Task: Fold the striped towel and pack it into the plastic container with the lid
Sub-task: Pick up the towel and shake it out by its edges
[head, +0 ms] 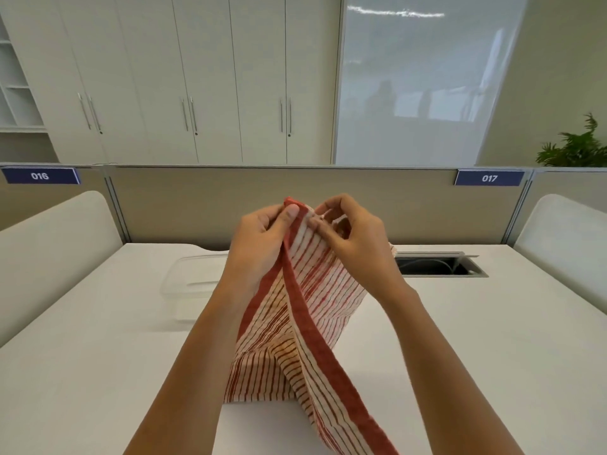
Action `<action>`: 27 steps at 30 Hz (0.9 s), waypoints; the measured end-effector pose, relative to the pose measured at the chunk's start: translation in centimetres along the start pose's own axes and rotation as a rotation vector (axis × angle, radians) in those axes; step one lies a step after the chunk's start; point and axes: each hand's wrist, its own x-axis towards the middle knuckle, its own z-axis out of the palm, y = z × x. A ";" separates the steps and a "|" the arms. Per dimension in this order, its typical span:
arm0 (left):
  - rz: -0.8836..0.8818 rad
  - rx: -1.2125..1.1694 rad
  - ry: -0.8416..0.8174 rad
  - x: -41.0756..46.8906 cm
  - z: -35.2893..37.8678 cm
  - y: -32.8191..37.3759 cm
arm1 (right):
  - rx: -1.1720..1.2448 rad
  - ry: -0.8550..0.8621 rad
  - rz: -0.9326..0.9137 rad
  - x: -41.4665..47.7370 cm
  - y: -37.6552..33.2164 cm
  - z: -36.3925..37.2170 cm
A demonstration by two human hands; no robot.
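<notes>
The red-and-white striped towel (305, 326) hangs from both hands above the white table (460, 356), its lower end draped toward the near edge. My left hand (262, 244) pinches the towel's top corner by the solid red border. My right hand (354, 234) grips the top edge right beside it, fingers curled into the cloth. The clear plastic container (192, 284) sits on the table to the left, partly hidden behind my left forearm. Its lid seems to rest on top, though the clear plastic is hard to read.
A cable slot (440, 264) with an open flap is set into the table at the back right. A beige partition (230, 205) closes off the far side. White chair backs (49, 251) stand at both sides.
</notes>
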 end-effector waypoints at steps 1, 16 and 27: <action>0.008 -0.004 0.043 0.2 -0.5 0.2 | -0.036 -0.077 0.023 -0.1 0.6 -0.7; 0.189 0.001 0.260 1.6 0.2 2.3 | -0.754 0.177 -0.009 1.2 0.2 -6.2; 0.368 -0.063 -0.089 1.4 3.2 5.4 | -0.124 0.249 -0.144 2.5 -3.9 -2.7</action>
